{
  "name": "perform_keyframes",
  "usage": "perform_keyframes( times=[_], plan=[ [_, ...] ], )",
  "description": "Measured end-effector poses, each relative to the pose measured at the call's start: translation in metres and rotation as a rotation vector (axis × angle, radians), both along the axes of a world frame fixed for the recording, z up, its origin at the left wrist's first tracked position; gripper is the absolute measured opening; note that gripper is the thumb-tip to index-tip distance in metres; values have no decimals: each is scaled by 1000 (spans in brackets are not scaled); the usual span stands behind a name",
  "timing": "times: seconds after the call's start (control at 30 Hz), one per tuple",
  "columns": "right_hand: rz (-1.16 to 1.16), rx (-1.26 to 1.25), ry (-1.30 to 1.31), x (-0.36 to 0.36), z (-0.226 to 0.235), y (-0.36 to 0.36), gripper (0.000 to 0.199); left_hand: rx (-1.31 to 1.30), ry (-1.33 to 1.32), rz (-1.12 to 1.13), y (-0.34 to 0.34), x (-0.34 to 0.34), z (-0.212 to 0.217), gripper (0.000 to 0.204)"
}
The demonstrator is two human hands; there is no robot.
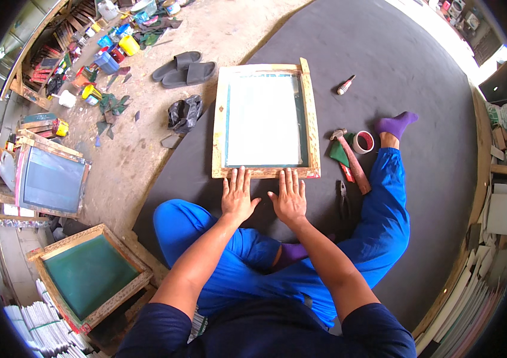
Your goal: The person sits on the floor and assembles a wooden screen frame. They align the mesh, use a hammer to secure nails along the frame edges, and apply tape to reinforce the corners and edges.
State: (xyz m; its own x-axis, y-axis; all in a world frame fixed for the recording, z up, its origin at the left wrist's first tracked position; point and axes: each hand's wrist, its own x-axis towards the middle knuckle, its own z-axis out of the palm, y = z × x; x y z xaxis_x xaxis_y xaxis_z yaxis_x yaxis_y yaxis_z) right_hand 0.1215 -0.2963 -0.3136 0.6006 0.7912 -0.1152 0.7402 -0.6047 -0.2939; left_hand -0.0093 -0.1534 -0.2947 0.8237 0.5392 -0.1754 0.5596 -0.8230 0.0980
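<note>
Dusty, stained concrete floor (146, 149). Large dark grey mat (409, 71) covers right part. Pair of black rubber slippers (185, 67) on concrete beside mat edge. Green-meshed wooden frame (89, 275) lower left; grey-meshed one (50, 179) propped above it. Small coloured plastic tubs (110, 51) clustered upper left by wooden shelving (56, 42). Bright daylight top right.

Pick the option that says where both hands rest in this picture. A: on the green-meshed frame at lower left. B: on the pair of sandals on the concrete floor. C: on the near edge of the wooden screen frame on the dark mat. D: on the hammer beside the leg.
C: the left hand and right hand lie flat, fingers spread, on the near rail of the wooden screen frame.
</note>
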Motion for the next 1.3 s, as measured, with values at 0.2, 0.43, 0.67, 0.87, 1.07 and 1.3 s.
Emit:
perform_keyframes(
  times=[0.2, 0.43, 0.67, 0.87, 1.07, 1.3],
  plan=[
    [-29, -11, 9, -14, -1, 15, 85, -40, 33, 133, 6, -9, 1, 110],
    [16, -12, -53, 5, -1, -5, 77, -40, -3, 131, 8, -12, 1, 107],
    [17, -6, -146, 56, 12, -39, 64, -36, -16, -77, -8, 3, 1, 98],
    [-405, 35, -396, 167, 17, -87, 70, -24, -32, -178, -26, 30, -14, 93],
    [-486, -91, -172, 213, 7, -101, 68, -7, -70, -164, -34, 39, -15, 88],
    [-473, -97, -71, 222, 8, -84, 48, 7, -60, -182, -31, 36, -10, 81]
  ],
)
